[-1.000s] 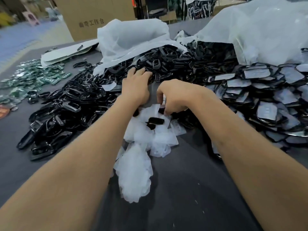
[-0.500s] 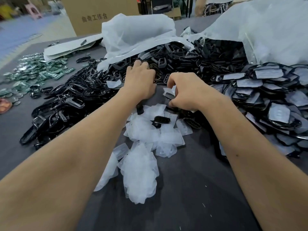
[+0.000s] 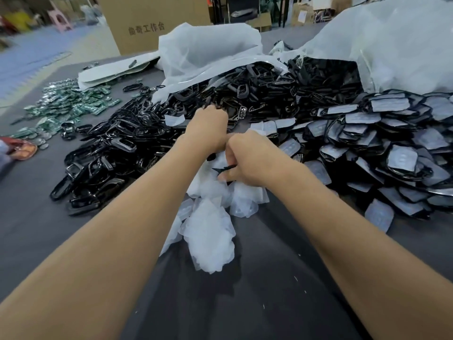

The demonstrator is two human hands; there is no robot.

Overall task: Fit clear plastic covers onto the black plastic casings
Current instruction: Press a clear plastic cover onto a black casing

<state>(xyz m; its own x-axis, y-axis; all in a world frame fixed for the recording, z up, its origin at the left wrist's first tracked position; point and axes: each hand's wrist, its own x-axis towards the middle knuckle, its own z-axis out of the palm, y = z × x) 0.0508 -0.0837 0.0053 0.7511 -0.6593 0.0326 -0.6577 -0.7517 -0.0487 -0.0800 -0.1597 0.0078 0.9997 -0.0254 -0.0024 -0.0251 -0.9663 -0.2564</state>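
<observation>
Slippage threatens: right hand [image 3: 255,160] pinches a black casing [image 3: 224,169], left hand [image 3: 208,131] curled, grip hidden, over slick covers [image 3: 210,231].

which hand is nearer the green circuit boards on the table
Left. The left hand sits over the black casings, and the green circuit boards lie beyond that pile, further to its left. The right hand is on the far side of the left hand from them.
</observation>
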